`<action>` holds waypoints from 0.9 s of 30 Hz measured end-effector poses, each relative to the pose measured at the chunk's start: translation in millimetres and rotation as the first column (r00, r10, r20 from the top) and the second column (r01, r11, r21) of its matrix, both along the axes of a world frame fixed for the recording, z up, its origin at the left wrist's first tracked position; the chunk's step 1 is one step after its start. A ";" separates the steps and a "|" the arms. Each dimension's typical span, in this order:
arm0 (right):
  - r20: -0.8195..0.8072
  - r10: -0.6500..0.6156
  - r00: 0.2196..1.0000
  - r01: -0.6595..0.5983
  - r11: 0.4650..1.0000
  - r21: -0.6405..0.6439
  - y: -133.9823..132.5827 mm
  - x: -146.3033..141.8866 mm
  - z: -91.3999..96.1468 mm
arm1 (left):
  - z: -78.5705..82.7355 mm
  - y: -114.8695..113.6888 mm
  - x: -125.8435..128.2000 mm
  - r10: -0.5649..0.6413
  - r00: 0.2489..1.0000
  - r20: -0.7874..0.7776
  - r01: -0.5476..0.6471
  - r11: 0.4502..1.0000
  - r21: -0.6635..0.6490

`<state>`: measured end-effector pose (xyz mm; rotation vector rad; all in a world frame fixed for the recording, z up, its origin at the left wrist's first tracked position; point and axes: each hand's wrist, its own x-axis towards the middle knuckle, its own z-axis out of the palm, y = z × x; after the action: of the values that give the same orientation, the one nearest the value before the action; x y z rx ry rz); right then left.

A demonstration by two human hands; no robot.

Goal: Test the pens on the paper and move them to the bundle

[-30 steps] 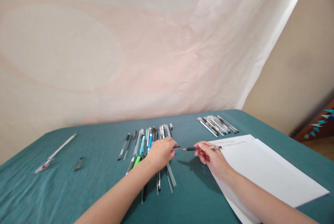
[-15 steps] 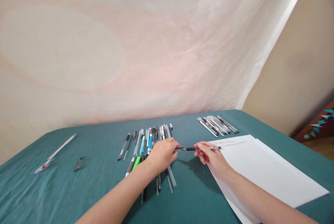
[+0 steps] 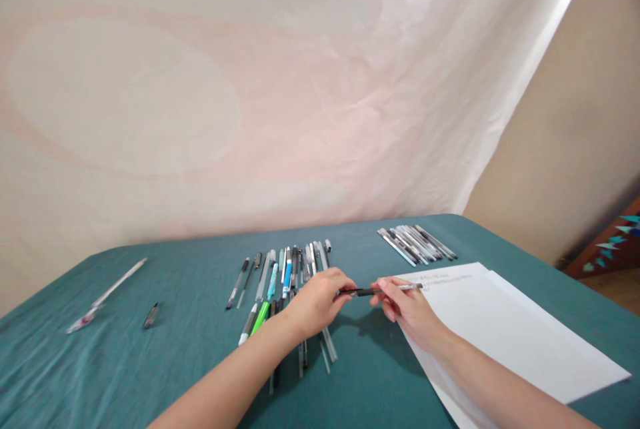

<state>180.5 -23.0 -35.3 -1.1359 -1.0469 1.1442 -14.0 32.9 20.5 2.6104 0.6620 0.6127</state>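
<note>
My right hand [image 3: 410,312] grips a gel pen [image 3: 367,292] with a black grip and a clear barrel, held nearly level with its tip toward the left. At the tip end, my left hand [image 3: 320,299] pinches a dark pen cap [image 3: 345,292], mostly covered by the fingers. Cap and tip meet; how far the cap is on cannot be made out. Beneath and beside my left hand lie several loose pens, among them a green one [image 3: 261,317] and a blue-and-white one [image 3: 287,272]. Below my right hand are white paper sheets [image 3: 500,329] with lines of handwriting near the top.
A row of clear and black pens [image 3: 417,244] lies at the back right of the green-clothed table [image 3: 200,362]. On the left are a long, pale, thin item with a reddish end [image 3: 105,295] and a small dark pen cap [image 3: 151,315]. A pale curtain [image 3: 300,95] hangs behind.
My left hand has shifted slightly right, bringing the cap against the pen's tip, which showed bare before. My right hand has barely moved.
</note>
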 end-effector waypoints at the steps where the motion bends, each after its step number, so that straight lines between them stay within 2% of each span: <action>1: 0.004 -0.004 1.000 0.004 1.000 -0.001 -0.2 -0.3 0.5 | 0.2 0.0 -0.1 -0.010 1.000 0.006 0.010 1.000 -0.006; 15: -0.140 0.030 0.990 -0.035 0.999 -0.039 -7.3 -5.9 8.6 | -2.5 -2.6 4.6 -0.024 0.995 0.098 0.031 0.997 -0.070; 27: -0.141 0.061 0.988 -0.064 0.998 -0.021 -6.2 -5.8 10.3 | -2.0 -2.6 1.6 -0.008 0.996 0.088 0.014 0.998 -0.064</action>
<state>174.8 -29.2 -25.0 -1.0328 -0.9676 1.2713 -12.4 30.3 18.5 2.5103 0.6291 0.6872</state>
